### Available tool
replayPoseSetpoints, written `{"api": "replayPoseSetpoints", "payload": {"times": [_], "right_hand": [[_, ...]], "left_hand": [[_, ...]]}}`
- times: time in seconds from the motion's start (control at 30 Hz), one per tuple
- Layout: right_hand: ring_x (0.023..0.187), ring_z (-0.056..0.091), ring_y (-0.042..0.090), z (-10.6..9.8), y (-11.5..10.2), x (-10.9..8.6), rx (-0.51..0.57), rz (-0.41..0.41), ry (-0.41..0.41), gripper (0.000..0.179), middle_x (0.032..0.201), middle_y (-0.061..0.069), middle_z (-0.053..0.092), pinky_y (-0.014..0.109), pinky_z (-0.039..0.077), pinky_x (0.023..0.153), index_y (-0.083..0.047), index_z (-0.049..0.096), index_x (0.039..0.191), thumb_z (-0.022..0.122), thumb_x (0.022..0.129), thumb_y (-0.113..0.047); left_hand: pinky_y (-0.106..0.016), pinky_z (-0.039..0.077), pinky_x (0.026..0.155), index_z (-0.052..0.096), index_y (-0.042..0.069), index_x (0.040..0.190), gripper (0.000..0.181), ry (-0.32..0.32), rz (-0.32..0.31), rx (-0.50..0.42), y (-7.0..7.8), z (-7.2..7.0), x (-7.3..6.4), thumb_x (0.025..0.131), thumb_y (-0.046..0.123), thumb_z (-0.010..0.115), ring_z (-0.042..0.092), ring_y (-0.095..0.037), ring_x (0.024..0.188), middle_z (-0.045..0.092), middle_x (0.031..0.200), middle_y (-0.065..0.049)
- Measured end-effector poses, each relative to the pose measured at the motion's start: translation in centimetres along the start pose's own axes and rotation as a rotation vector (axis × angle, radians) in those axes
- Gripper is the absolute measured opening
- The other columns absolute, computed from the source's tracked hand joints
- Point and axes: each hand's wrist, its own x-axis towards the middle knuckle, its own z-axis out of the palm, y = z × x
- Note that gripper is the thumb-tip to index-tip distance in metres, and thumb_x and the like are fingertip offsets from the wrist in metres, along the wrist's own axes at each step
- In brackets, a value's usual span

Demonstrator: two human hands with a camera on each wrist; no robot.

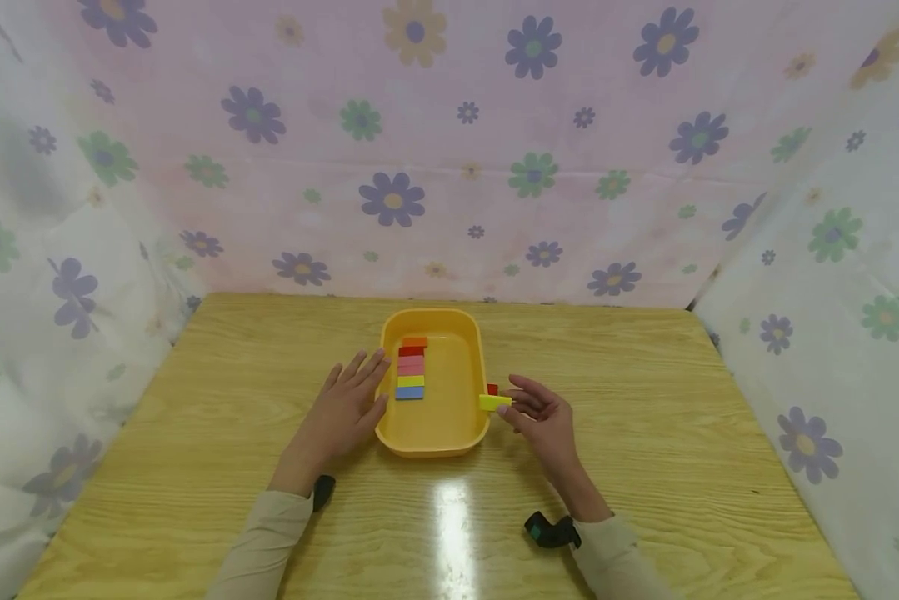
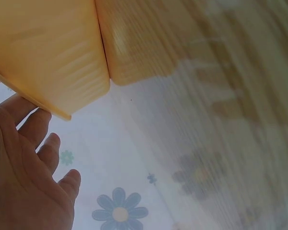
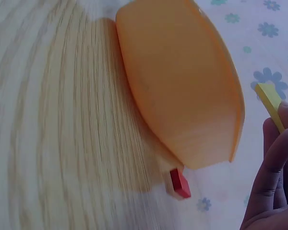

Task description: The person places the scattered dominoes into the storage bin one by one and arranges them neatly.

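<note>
A yellow plastic tray (image 1: 455,383) stands on the wooden table. Along its left side lies a row of small flat blocks: an orange block (image 1: 415,342), a red one (image 1: 412,352), pink ones (image 1: 411,365), a yellow one (image 1: 411,381) and a blue one (image 1: 410,392). My left hand (image 1: 350,408) touches the tray's left rim with spread, fairly straight fingers. Between thumb and fingers my right hand (image 1: 542,421) pinches another yellow block (image 3: 271,103), held up at the right rim. Below that hand, a second red block (image 3: 181,183) rests on the table beside the tray.
Wood-grain table surface (image 1: 644,400) extends around the tray. Flower-printed cloth (image 1: 464,150) hangs behind the table and along both sides. A dark wrist device (image 1: 550,530) sits by the right cuff, another (image 1: 324,492) by the left.
</note>
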Motion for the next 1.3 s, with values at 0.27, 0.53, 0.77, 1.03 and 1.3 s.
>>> {"api": "replayPoseSetpoints", "payload": {"times": [0.27, 0.53, 0.77, 1.03, 1.3], "right_hand": [[0.083, 0.07, 0.008, 2.3, -0.5, -0.2, 0.047, -0.016, 0.005, 0.043, 0.105, 0.005, 0.078, 0.02, 0.056, 0.06, 0.015, 0.059, 0.129, 0.072, 0.09, 0.003], [0.081, 0.073, 0.007, 4.4, -1.0, -0.3, 0.084, -0.007, -0.021, 0.041, 0.101, -0.003, 0.078, 0.021, 0.059, 0.062, 0.017, 0.06, 0.127, 0.072, 0.09, 0.004], [0.08, 0.074, 0.01, 5.9, -1.3, -0.1, 0.125, -0.012, -0.032, 0.034, 0.106, 0.018, 0.076, 0.028, 0.063, 0.066, 0.01, 0.067, 0.122, 0.073, 0.089, 0.005], [0.08, 0.076, 0.016, 7.3, -1.7, 0.3, 0.094, 0.007, -0.03, 0.032, 0.11, 0.03, 0.072, 0.031, 0.063, 0.067, 0.008, 0.069, 0.119, 0.074, 0.088, 0.004], [0.078, 0.076, 0.014, 9.3, -1.8, 1.1, 0.034, 0.015, -0.047, 0.033, 0.109, 0.031, 0.072, 0.03, 0.063, 0.065, 0.003, 0.07, 0.12, 0.075, 0.088, 0.004]], "left_hand": [[-0.06, 0.011, 0.125, 0.034, 0.009, 0.16, 0.06, 0.007, 0.016, 0.014, -0.1, 0.3, 0.1, 0.106, 0.032, 0.05, 0.018, -0.033, 0.157, 0.029, 0.167, -0.007], [-0.059, 0.011, 0.125, 0.035, 0.01, 0.159, 0.059, 0.016, 0.019, 0.005, -0.1, 0.4, 0.1, 0.106, 0.032, 0.05, 0.019, -0.032, 0.156, 0.029, 0.167, -0.006], [-0.06, 0.012, 0.125, 0.034, 0.009, 0.159, 0.06, 0.013, 0.028, 0.027, 0.0, 0.3, 0.2, 0.106, 0.033, 0.05, 0.02, -0.033, 0.156, 0.03, 0.166, -0.007], [-0.061, 0.013, 0.124, 0.034, 0.008, 0.159, 0.061, 0.014, 0.033, 0.04, 0.1, -0.1, 0.0, 0.106, 0.034, 0.05, 0.021, -0.033, 0.156, 0.03, 0.166, -0.008], [-0.061, 0.014, 0.124, 0.034, 0.01, 0.16, 0.061, 0.006, 0.021, 0.049, 0.0, -0.1, 0.0, 0.106, 0.034, 0.05, 0.02, -0.033, 0.156, 0.03, 0.166, -0.007]]}}
